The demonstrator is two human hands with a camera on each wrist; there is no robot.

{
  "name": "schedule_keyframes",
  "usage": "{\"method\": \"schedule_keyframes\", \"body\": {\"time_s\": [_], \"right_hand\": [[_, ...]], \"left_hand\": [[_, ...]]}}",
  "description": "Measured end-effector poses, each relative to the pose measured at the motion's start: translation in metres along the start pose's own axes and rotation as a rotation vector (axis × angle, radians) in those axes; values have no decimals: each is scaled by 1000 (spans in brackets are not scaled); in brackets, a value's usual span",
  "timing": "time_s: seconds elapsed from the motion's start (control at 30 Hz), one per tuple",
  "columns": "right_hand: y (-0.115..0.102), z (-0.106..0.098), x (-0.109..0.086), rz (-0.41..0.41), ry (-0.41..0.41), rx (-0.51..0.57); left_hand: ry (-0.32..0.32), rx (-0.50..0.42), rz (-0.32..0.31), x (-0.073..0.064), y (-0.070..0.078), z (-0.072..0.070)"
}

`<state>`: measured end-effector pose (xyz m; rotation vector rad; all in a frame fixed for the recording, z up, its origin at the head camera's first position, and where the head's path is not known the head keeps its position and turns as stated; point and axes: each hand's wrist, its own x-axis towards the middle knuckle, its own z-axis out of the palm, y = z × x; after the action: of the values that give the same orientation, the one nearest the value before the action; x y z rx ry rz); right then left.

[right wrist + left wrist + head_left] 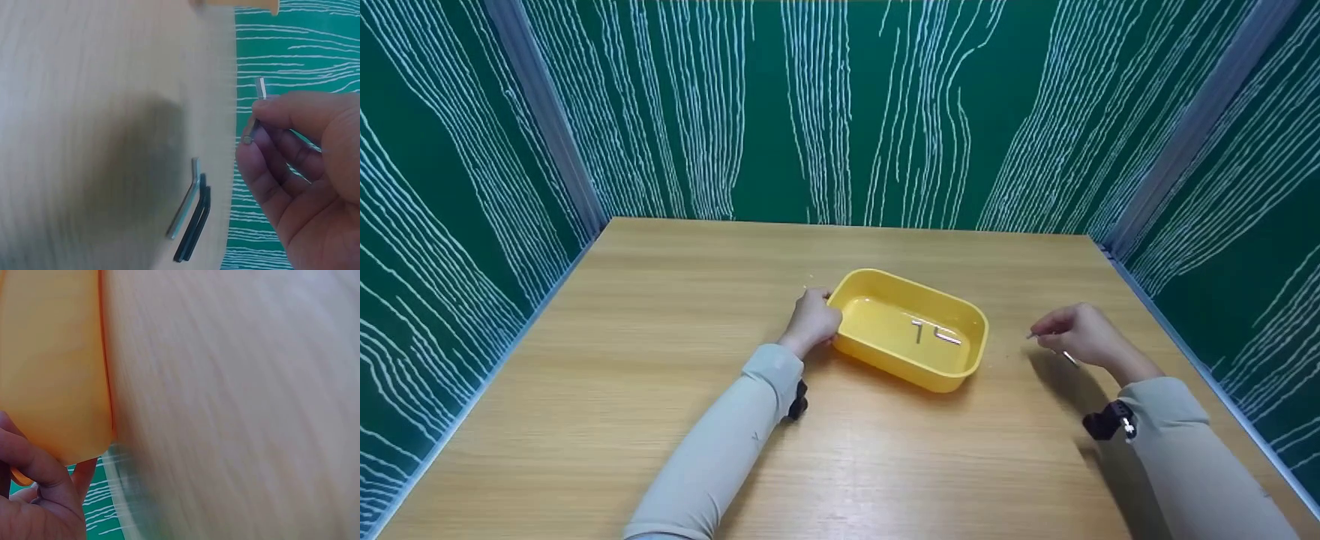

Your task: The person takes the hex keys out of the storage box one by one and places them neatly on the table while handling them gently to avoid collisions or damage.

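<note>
In the head view my left hand (812, 321) grips the left end of a yellow plastic bin (894, 364), thumb over the rim. Two silver hex keys (947, 336) lie apart on the bin's floor, towards its right end. To the right of the bin, my right hand (1084, 336) is raised over the table. Its thumb and fingers pinch a small metal hex key (260, 88), whose ends stick out of the grip. Below that hand, a silver hex key (185, 205) and two darker hex keys (194, 222) lie close together on the table.
The wooden table (660, 300) ends at green walls (769, 112) with white wavy lines at the back and on both sides. Grey posts (1185, 127) stand at the back corners. A black device is strapped at each wrist.
</note>
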<state>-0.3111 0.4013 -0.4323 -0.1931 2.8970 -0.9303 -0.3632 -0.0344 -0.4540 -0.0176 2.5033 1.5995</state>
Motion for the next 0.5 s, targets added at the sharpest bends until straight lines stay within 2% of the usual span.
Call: {"method": "schedule_keyframes", "body": {"time_s": [0.2, 0.5], "right_hand": [[10, -1, -3, 49, -26, 2], [18, 4, -7, 138, -65, 5]], "left_hand": [[2, 0, 27, -3, 0, -1], [8, 8, 12, -5, 2, -1]]}}
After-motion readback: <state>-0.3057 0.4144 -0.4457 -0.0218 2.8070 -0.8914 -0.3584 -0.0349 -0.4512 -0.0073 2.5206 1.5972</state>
